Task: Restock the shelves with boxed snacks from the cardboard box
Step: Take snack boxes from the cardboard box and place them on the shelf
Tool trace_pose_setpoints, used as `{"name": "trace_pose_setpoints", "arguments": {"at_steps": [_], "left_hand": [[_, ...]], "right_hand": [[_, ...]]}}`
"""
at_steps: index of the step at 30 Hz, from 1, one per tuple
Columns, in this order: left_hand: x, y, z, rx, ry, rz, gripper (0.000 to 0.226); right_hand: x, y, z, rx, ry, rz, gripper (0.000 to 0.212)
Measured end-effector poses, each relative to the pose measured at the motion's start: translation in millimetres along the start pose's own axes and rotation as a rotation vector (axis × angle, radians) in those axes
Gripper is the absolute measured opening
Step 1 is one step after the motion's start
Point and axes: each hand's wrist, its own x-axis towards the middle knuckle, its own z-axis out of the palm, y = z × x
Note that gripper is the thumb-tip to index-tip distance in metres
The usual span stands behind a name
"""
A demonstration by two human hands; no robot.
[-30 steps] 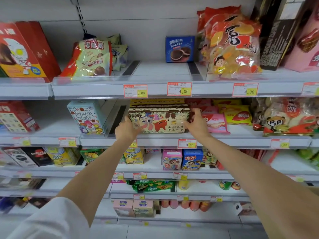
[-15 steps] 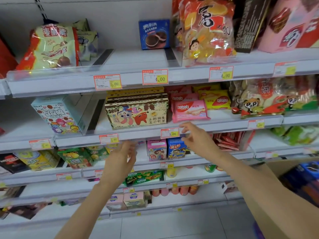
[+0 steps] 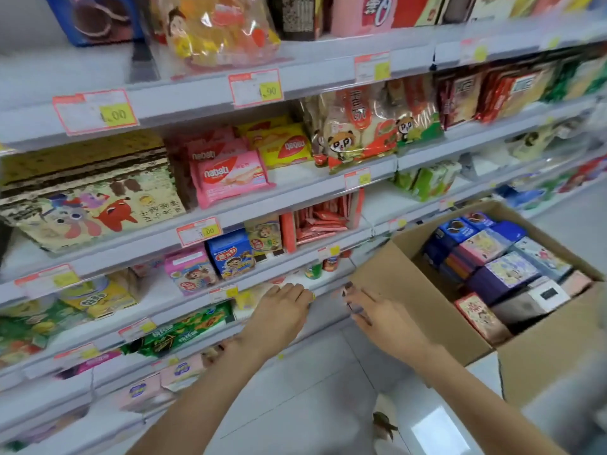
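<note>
— Where are the hands?
— Both are low, out in front, and hold nothing. The left hand (image 3: 282, 310) hangs palm down before a lower rim of the shelves (image 3: 184, 101), its fingers (image 3: 300, 290) straight and close together.
— And the right?
— The right hand (image 3: 381, 315) is just beside the near corner of the cardboard box (image 3: 427, 310). Its fingers (image 3: 353, 295) are stretched out and a little spread, with dark nails. The picture is blurred there, so I cannot tell whether they touch the cardboard.
— The box itself?
— It is open, on the right, close against the shelves. Snack boxes (image 3: 505, 270) sit packed tight inside: blue ones at the far end, purple and pale ones in the middle, a red patterned one nearest.
— What is stocked already?
— A wide cartoon box (image 3: 92, 208) stands at the left of the middle level, with more like it stacked above. Just right of it lie pink wafer packs (image 3: 230, 178), then yellow ones. Price tags (image 3: 256, 87) run along the rims. Pale floor (image 3: 312, 389) shows under the arms.
</note>
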Motion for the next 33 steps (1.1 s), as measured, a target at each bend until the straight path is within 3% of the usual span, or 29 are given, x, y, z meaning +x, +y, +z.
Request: {"name": "trace_pose_setpoints", "arguments": {"at_steps": [8, 15, 21, 27, 31, 33], "left_hand": [[80, 68, 37, -0.153, -0.193, 0.187, 0.017], [178, 135, 98, -0.285, -0.37, 0.187, 0.029], [250, 190, 173, -0.325, -0.532, 0.156, 0.03], [288, 219, 229, -0.27, -0.574, 0.202, 0.009], [287, 222, 258, -0.246, -0.593, 0.182, 0.012], [286, 225, 267, -0.254, -0.642, 0.186, 0.034]], "right_hand": [[-50, 92, -21, 0.006, 0.005, 0.152, 0.029], [-79, 225, -35, 0.019, -0.038, 0.336, 0.033], [-83, 351, -21, 0.031, -0.251, 0.593, 0.033], [-81, 438, 14, 0.113, -0.423, 0.664, 0.041], [-75, 457, 29, 0.103, -0.506, 0.677, 0.041], [-73, 463, 36, 0.086, -0.488, 0.623, 0.04]]}}
